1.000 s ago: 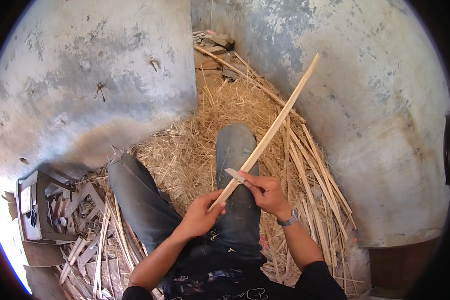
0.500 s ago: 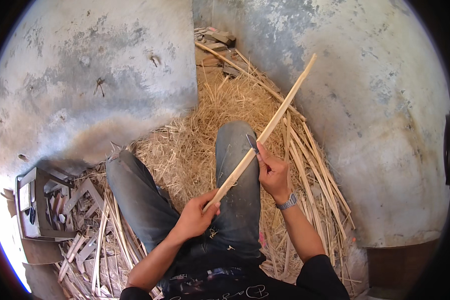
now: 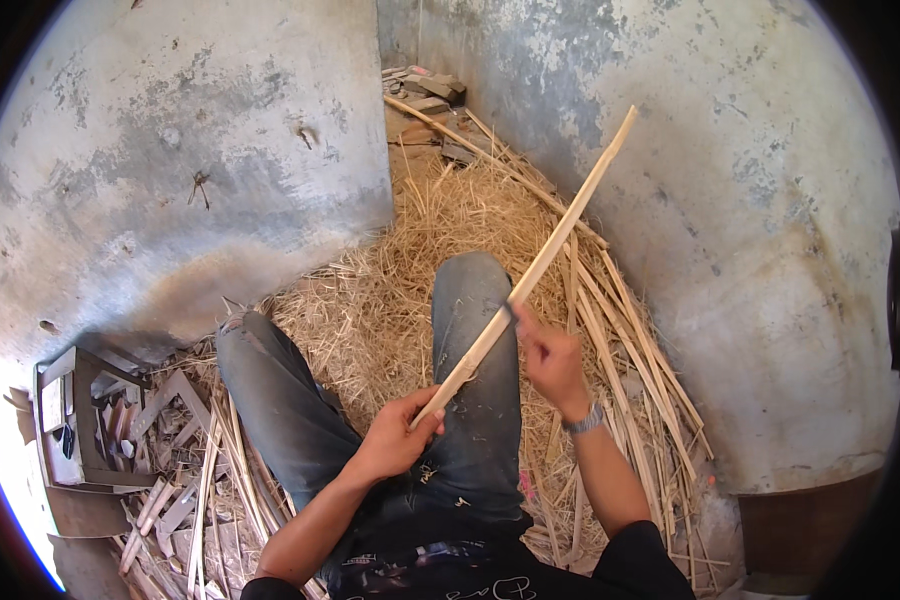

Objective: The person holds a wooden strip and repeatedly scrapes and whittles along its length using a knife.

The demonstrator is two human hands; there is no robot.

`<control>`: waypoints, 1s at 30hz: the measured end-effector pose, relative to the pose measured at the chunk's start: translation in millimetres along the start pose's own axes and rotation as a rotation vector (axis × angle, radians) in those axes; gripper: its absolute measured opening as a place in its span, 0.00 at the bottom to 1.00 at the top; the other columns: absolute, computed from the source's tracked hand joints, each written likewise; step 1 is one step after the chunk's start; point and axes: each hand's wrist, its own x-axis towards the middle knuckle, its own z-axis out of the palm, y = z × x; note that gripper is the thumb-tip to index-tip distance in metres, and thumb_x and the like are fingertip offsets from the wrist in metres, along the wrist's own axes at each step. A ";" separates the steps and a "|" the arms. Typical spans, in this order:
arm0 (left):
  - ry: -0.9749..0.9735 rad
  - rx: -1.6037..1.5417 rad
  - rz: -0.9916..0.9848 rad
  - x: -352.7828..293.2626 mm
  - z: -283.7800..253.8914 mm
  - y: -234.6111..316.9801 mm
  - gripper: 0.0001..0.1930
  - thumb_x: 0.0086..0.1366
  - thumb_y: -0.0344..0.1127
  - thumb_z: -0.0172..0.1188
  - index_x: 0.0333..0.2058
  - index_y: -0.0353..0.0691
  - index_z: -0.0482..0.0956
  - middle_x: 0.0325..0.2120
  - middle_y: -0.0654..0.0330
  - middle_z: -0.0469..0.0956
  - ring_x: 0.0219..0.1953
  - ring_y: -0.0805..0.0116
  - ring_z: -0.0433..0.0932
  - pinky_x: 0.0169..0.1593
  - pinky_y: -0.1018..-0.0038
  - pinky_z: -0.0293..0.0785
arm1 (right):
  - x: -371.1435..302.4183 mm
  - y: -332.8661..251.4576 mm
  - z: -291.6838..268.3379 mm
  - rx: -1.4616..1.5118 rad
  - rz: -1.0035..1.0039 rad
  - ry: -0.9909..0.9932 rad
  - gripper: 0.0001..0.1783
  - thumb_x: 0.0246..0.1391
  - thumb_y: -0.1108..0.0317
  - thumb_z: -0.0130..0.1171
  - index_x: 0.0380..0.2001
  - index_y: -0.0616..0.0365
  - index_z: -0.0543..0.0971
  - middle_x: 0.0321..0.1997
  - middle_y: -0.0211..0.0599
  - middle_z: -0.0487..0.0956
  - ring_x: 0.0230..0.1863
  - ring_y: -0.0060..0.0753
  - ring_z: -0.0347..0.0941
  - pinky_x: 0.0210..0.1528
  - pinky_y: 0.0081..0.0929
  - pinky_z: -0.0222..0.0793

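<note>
A long, pale split strip of bamboo or wood (image 3: 545, 253) slants across my right thigh, its far end raised toward the right wall. My left hand (image 3: 398, 436) is closed round the near end of it, above my lap. At about the middle of the strip is my right hand (image 3: 550, 362), fingers bent and slightly smeared by motion, with a watch on the wrist. Its small knife is now almost hidden; only a dark sliver shows by the fingertips, against the strip. Thin curls of shaving lie on my trousers (image 3: 475, 330).
Shavings (image 3: 370, 290) cover the floor between and beyond my knees. Long strips (image 3: 620, 330) lie along the right wall (image 3: 760, 200), more strips (image 3: 210, 490) to my left. A wooden frame (image 3: 90, 420) with scraps stands at the left. A wall corner (image 3: 383, 190) juts in ahead.
My right hand has shifted slightly down and turned. The knife blade, plain to see before, is now mostly out of sight. My left hand keeps its grip on the strip.
</note>
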 end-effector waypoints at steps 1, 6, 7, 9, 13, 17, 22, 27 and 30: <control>0.008 0.033 0.006 -0.4 -0.1 -0.5 0.21 0.79 0.33 0.56 0.67 0.37 0.73 0.30 0.71 0.75 0.29 0.84 0.70 0.33 0.81 0.68 | 15.3 0.7 -7.4 -0.126 0.071 0.085 0.23 0.62 0.78 0.63 0.61 0.55 0.83 0.28 0.49 0.83 0.21 0.29 0.72 0.26 0.27 0.68; 0.021 0.036 0.052 -0.5 0.5 -2.6 0.21 0.79 0.33 0.55 0.67 0.37 0.73 0.30 0.71 0.75 0.30 0.84 0.70 0.34 0.82 0.68 | 11.4 3.2 10.6 -0.090 -0.021 0.237 0.21 0.65 0.75 0.63 0.60 0.58 0.83 0.21 0.47 0.76 0.18 0.22 0.65 0.23 0.25 0.62; 0.024 0.045 0.065 -1.2 -0.5 -3.3 0.21 0.79 0.33 0.56 0.67 0.36 0.73 0.30 0.71 0.75 0.29 0.84 0.70 0.34 0.82 0.68 | 2.4 -6.6 13.2 -0.074 0.020 0.150 0.22 0.62 0.77 0.63 0.60 0.57 0.83 0.24 0.50 0.78 0.20 0.31 0.70 0.25 0.29 0.66; 0.034 0.045 0.074 0.3 -2.3 -7.1 0.21 0.79 0.33 0.56 0.67 0.36 0.74 0.30 0.71 0.75 0.30 0.84 0.70 0.34 0.82 0.68 | -10.7 -21.3 17.4 -0.033 0.058 0.044 0.24 0.61 0.78 0.65 0.60 0.56 0.83 0.27 0.53 0.81 0.21 0.39 0.75 0.28 0.31 0.70; 0.036 0.006 0.025 -1.0 -1.9 -6.6 0.21 0.78 0.31 0.56 0.66 0.35 0.74 0.30 0.70 0.75 0.30 0.84 0.71 0.35 0.82 0.69 | -18.0 -35.4 14.8 0.031 0.053 0.017 0.22 0.60 0.77 0.65 0.59 0.56 0.84 0.27 0.52 0.80 0.20 0.39 0.75 0.28 0.32 0.70; 0.029 0.057 0.034 2.0 -1.0 -4.8 0.21 0.78 0.31 0.56 0.66 0.35 0.74 0.30 0.70 0.76 0.31 0.84 0.71 0.35 0.82 0.69 | -27.9 -32.2 11.1 0.143 0.078 -0.129 0.20 0.61 0.78 0.63 0.56 0.57 0.85 0.23 0.51 0.78 0.18 0.35 0.73 0.26 0.33 0.69; 0.080 0.113 0.095 0.3 4.3 0.1 0.20 0.76 0.31 0.58 0.64 0.34 0.76 0.29 0.62 0.79 0.32 0.76 0.77 0.41 0.74 0.76 | 12.6 1.2 -9.9 -0.111 0.150 0.029 0.18 0.60 0.79 0.62 0.52 0.58 0.87 0.20 0.50 0.75 0.17 0.31 0.71 0.26 0.35 0.68; 0.134 0.147 0.039 -4.3 4.1 9.1 0.20 0.76 0.30 0.58 0.64 0.32 0.75 0.30 0.60 0.80 0.34 0.76 0.79 0.43 0.74 0.77 | 8.5 -22.3 19.7 -0.070 -0.066 0.084 0.14 0.62 0.78 0.60 0.48 0.59 0.88 0.22 0.51 0.75 0.17 0.39 0.70 0.25 0.36 0.66; 0.126 0.088 0.042 -2.7 -2.0 -2.8 0.21 0.76 0.30 0.58 0.64 0.31 0.75 0.30 0.61 0.80 0.34 0.76 0.79 0.44 0.74 0.76 | 2.5 -28.0 21.8 -0.051 -0.051 0.059 0.18 0.61 0.79 0.59 0.51 0.57 0.88 0.23 0.49 0.77 0.19 0.42 0.72 0.25 0.36 0.68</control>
